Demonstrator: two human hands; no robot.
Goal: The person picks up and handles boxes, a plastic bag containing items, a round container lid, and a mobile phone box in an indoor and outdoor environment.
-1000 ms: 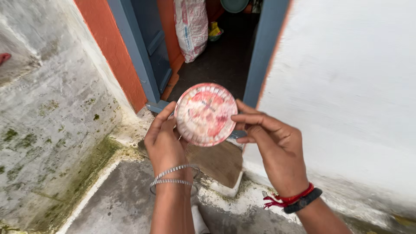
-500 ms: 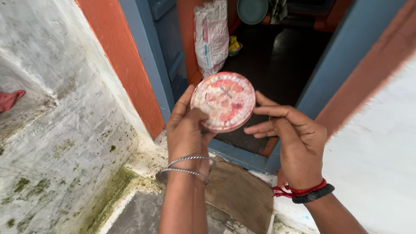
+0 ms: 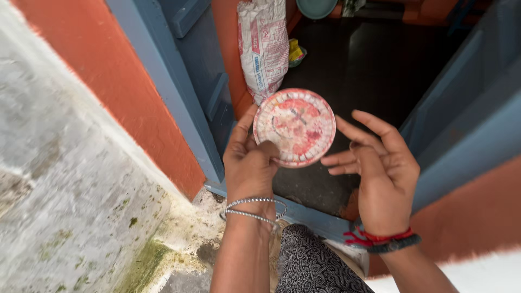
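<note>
L hand [image 3: 251, 163] grips round pink-white lid [image 3: 294, 127]; R hand [image 3: 380, 168] open beside it, not touching. White sack [image 3: 264, 46] stands inside doorway w/ top cut off, contents hidden.

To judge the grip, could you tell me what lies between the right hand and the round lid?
Nothing: in the head view a bare gap separates the right hand from the round lid.
</note>
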